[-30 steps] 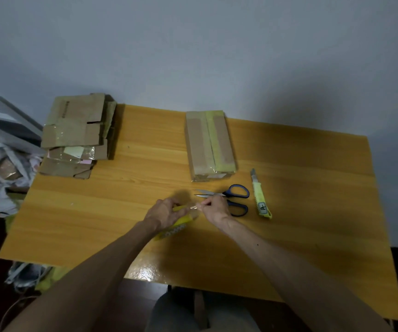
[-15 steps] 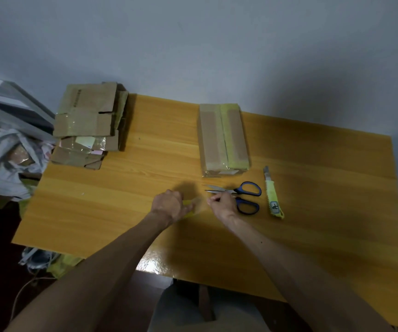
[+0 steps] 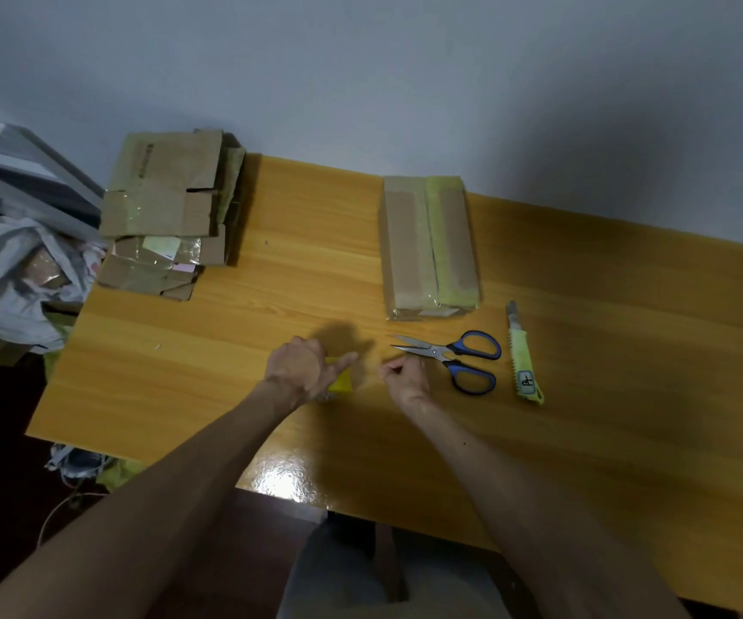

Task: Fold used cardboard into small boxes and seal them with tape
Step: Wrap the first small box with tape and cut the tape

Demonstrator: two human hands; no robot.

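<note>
Flattened cardboard (image 3: 164, 203) lies in a stack at the far left corner of the table (image 3: 629, 395), well apart from both hands, probably waiting as supply. The taped box (image 3: 430, 247) lies at the far middle, beyond the right hand, so I judge it finished and put aside. The scissors (image 3: 454, 357) and the utility knife (image 3: 524, 355) lie just right of the right hand, within easy reach for cutting. The left hand (image 3: 302, 366) grips a yellow tape roll (image 3: 342, 381), mostly covered by it. The right hand (image 3: 405, 375) has its fingers curled as in a pinch. Whether it holds a tape end I cannot tell.
</note>
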